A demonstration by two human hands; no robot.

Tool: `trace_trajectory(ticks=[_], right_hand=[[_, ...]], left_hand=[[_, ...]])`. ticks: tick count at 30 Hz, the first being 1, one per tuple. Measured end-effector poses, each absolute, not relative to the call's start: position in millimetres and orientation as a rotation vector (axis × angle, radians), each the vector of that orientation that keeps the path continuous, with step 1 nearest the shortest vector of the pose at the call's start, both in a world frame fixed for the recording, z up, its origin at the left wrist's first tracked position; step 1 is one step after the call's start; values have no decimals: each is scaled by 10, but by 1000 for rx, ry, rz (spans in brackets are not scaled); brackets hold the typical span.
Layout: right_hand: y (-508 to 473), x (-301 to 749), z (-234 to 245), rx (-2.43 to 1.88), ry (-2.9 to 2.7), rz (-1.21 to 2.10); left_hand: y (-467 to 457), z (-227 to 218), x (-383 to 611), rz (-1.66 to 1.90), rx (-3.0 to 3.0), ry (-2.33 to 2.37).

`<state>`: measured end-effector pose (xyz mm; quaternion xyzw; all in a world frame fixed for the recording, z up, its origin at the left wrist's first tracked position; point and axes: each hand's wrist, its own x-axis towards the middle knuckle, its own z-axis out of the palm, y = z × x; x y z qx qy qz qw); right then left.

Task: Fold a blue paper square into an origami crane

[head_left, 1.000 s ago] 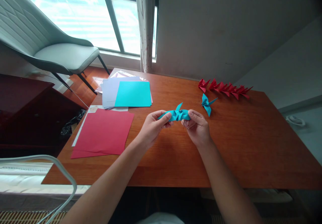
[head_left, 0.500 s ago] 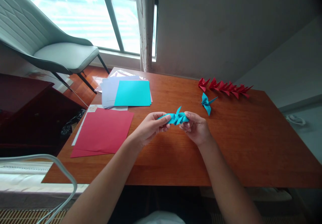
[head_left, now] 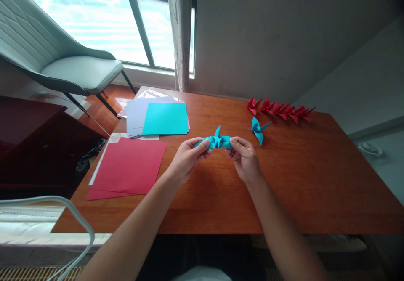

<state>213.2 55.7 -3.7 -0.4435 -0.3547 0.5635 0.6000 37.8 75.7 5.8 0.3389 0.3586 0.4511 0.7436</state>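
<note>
A blue origami crane [head_left: 217,141] is stretched between my two hands above the table, its wings out to the sides and one pointed end sticking up. My left hand [head_left: 191,157] pinches the left wing between thumb and fingers. On the other side, the thumb and fingers of my right hand [head_left: 244,155] are closed on the right wing tip. Another blue paper crane [head_left: 259,130] lies on the table beyond my right hand. Behind it, several red paper cranes [head_left: 280,109] stand in a row.
Red paper sheets [head_left: 131,165] lie at the table's left. Above them sit blue sheets [head_left: 166,118] on pale lilac sheets [head_left: 135,115]. The brown wooden table [head_left: 315,180] meets the wall at the back. A grey chair [head_left: 82,72] stands by the window, and a white cable [head_left: 78,213] loops at lower left.
The crane's wings have been drawn out flatter and its middle has opened up. Both hands have shifted slightly up and left, with the pointed end now standing more upright.
</note>
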Motion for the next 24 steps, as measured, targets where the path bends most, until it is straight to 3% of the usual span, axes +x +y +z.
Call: trace_trajectory(ticks=[5, 18, 24], right_hand=[[535, 2122, -21, -1006, -871, 1224], [555, 2202, 52, -838, -702, 1741], [575, 2196, 11, -874, -668, 1633]], left_hand=[[751, 83, 370, 992, 804, 786], [777, 79, 251, 704, 878, 647], [779, 84, 300, 827, 836, 723]])
